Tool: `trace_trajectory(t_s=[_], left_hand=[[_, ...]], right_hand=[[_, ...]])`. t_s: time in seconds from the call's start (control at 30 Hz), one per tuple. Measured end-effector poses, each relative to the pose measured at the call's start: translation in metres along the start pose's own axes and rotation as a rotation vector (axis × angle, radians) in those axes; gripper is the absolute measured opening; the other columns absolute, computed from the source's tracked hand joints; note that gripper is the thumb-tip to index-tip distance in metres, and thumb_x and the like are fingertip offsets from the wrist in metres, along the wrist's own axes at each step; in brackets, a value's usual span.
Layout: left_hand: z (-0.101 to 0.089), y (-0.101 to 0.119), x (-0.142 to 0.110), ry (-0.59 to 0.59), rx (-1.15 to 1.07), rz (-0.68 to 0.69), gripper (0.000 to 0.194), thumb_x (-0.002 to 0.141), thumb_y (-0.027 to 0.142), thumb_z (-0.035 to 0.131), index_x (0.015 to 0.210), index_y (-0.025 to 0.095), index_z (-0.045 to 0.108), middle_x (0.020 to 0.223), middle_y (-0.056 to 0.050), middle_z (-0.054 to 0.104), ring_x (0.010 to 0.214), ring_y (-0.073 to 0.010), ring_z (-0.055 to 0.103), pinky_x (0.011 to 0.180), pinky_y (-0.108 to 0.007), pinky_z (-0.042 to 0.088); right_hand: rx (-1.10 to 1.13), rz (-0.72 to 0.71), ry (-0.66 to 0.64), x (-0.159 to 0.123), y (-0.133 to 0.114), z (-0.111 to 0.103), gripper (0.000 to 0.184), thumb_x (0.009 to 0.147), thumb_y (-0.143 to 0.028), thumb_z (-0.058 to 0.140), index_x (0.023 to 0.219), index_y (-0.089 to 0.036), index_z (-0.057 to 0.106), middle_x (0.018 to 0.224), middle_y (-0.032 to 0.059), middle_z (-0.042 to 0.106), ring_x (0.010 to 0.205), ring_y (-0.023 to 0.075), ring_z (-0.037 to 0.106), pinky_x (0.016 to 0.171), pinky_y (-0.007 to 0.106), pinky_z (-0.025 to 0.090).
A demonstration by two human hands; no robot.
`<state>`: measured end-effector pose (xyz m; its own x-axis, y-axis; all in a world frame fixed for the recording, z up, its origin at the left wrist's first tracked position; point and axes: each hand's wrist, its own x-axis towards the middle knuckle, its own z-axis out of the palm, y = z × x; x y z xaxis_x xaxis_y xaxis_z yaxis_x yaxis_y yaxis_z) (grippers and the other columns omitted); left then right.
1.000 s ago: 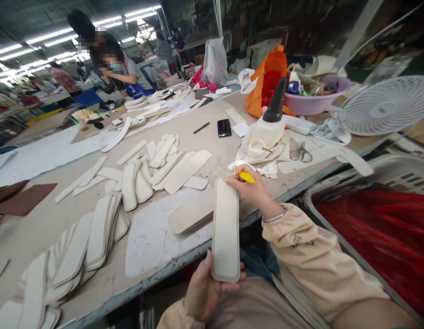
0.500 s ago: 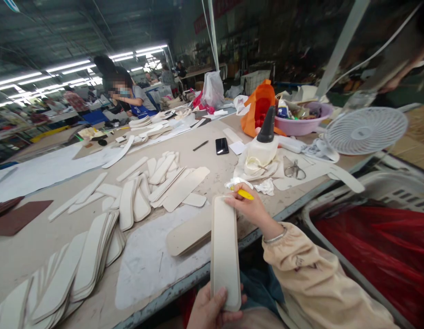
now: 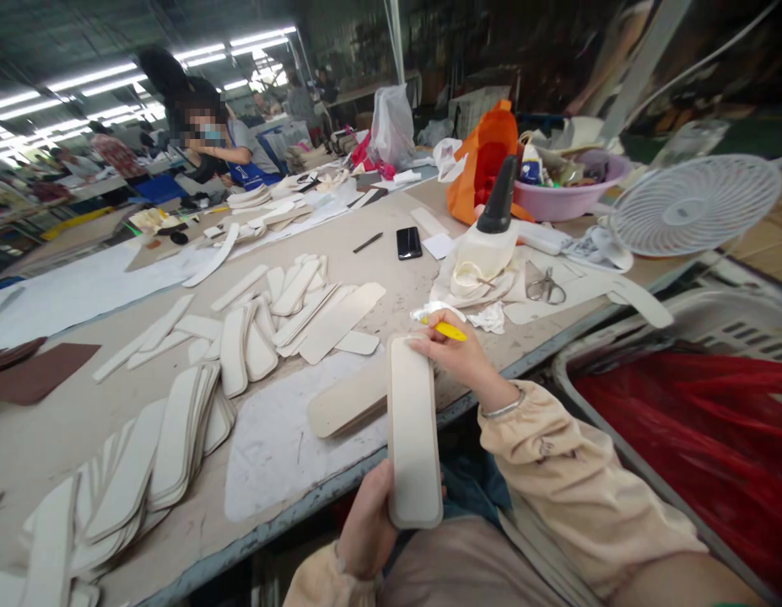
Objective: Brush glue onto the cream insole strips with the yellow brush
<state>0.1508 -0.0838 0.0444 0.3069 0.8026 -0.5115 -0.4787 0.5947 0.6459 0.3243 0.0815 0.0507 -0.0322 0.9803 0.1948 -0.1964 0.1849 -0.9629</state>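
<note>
My left hand (image 3: 369,531) grips the near end of a long cream-coloured padded strip (image 3: 412,430), held upright over the table edge. At the strip's far end my right hand (image 3: 457,358) is closed around a small yellow-handled tool (image 3: 450,331), its tip by the strip's top edge. A stack of tan strips (image 3: 346,405) lies just left of the held one on a white sheet (image 3: 283,447). Many more cream strips (image 3: 264,329) are fanned and piled across the table.
A white glue bottle with a black nozzle (image 3: 492,232), scissors (image 3: 546,288), a phone (image 3: 408,243), a pen (image 3: 370,243), an orange bag (image 3: 485,160), a pink basin (image 3: 571,190) and a fan (image 3: 694,206) lie beyond. A bin with red lining (image 3: 700,421) stands right. A masked person (image 3: 223,147) works farther back.
The view rose and then dropped back. Both hands keep the strip and the yellow tool in nearly the same pose.
</note>
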Motion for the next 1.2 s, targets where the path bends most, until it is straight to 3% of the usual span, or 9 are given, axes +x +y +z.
trace_trajectory(t_s=[0.1, 0.33, 0.7, 0.87, 0.97, 1.2], left_hand=[[0.005, 0.007, 0.009, 0.016, 0.017, -0.041, 0.061, 0.082, 0.061, 0.052, 0.108, 0.007, 0.065, 0.098, -0.019, 0.071, 0.089, -0.0314, 0.068, 0.077, -0.04, 0.054], [0.001, 0.001, 0.022, 0.038, 0.183, -0.001, 0.042, 0.081, 0.041, 0.065, 0.106, 0.008, 0.063, 0.082, -0.013, 0.071, 0.074, -0.0215, 0.068, 0.055, -0.023, 0.046], [-0.001, -0.002, 0.016, -0.01, 0.106, -0.013, 0.035, 0.087, 0.041, 0.056, 0.102, 0.011, 0.063, 0.086, -0.014, 0.071, 0.073, -0.0224, 0.068, 0.064, -0.031, 0.053], [-0.009, -0.001, 0.01, -0.151, 0.11, 0.022, 0.052, 0.072, 0.032, 0.076, 0.117, 0.015, 0.057, 0.103, -0.014, 0.068, 0.085, -0.0264, 0.068, 0.066, -0.031, 0.053], [-0.014, -0.003, 0.004, -0.193, 0.119, 0.037, 0.065, 0.069, 0.025, 0.079, 0.126, 0.018, 0.05, 0.107, -0.013, 0.067, 0.094, -0.0268, 0.065, 0.072, -0.031, 0.052], [-0.018, -0.008, 0.0, -0.225, 0.086, 0.032, 0.054, 0.074, 0.024, 0.074, 0.123, 0.016, 0.054, 0.105, -0.013, 0.067, 0.097, -0.0262, 0.064, 0.069, -0.028, 0.049]], right_hand=[[0.031, 0.012, -0.024, -0.001, -0.001, 0.001, 0.036, 0.069, -0.032, 0.075, 0.083, -0.024, 0.043, 0.063, -0.0094, 0.042, 0.056, 0.0083, 0.042, 0.054, 0.021, 0.034], [-0.045, 0.04, 0.005, -0.001, -0.001, 0.001, 0.037, 0.066, -0.033, 0.076, 0.083, -0.024, 0.044, 0.065, -0.0083, 0.045, 0.057, 0.009, 0.042, 0.054, 0.022, 0.034], [-0.065, 0.019, -0.008, -0.003, 0.006, 0.003, 0.036, 0.068, -0.034, 0.075, 0.083, -0.024, 0.043, 0.068, -0.0071, 0.047, 0.06, 0.0105, 0.046, 0.058, 0.024, 0.038], [-0.159, 0.014, 0.032, -0.002, 0.008, -0.001, 0.034, 0.068, -0.033, 0.074, 0.085, -0.024, 0.046, 0.068, -0.0068, 0.049, 0.06, 0.011, 0.046, 0.057, 0.024, 0.037], [-0.21, -0.001, 0.047, -0.001, 0.01, -0.003, 0.033, 0.069, -0.032, 0.073, 0.085, -0.024, 0.046, 0.068, -0.0067, 0.049, 0.061, 0.0114, 0.046, 0.057, 0.024, 0.038], [-0.173, 0.004, 0.024, -0.002, 0.008, -0.001, 0.032, 0.069, -0.03, 0.073, 0.085, -0.024, 0.046, 0.07, -0.0063, 0.049, 0.063, 0.0117, 0.046, 0.059, 0.024, 0.038]])
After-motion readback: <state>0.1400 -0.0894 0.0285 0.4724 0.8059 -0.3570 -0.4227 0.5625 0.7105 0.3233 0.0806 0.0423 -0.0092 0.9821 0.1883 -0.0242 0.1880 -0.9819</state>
